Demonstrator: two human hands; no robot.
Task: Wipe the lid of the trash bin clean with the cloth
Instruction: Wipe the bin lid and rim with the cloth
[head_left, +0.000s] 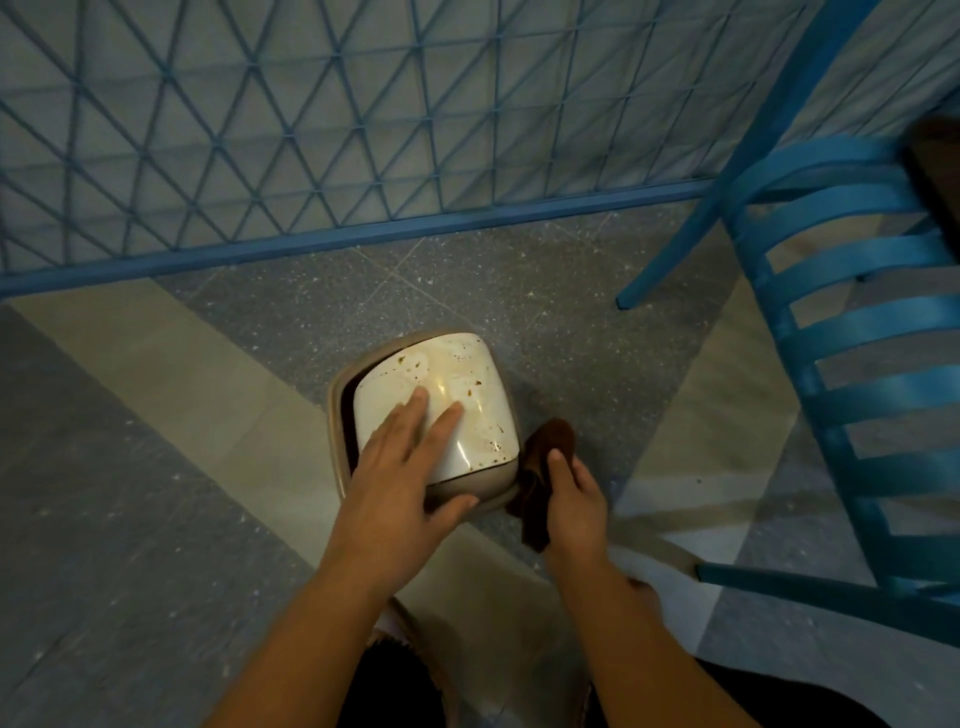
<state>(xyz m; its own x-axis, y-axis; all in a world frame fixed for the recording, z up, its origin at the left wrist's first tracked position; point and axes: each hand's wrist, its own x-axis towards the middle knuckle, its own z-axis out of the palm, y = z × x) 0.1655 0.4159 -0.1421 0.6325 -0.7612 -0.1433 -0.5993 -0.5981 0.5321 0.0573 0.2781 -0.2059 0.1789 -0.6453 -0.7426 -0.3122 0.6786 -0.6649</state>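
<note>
Glossy plastic lid (447, 395) — matt brown cloth (545, 478)

blue lattice fence (311, 130) | speckled grey floor (130, 545) | blue slatted chair (857, 322)

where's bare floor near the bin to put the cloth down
Bare floor lies between the trash bin and the blue fence, and left of the bin. To its right it is tighter: the cloth, right hand and blue chair.

Two hands: left hand (402, 462), right hand (571, 493); one lid (457, 384); one cloth (545, 467); one chair (857, 322).
</note>
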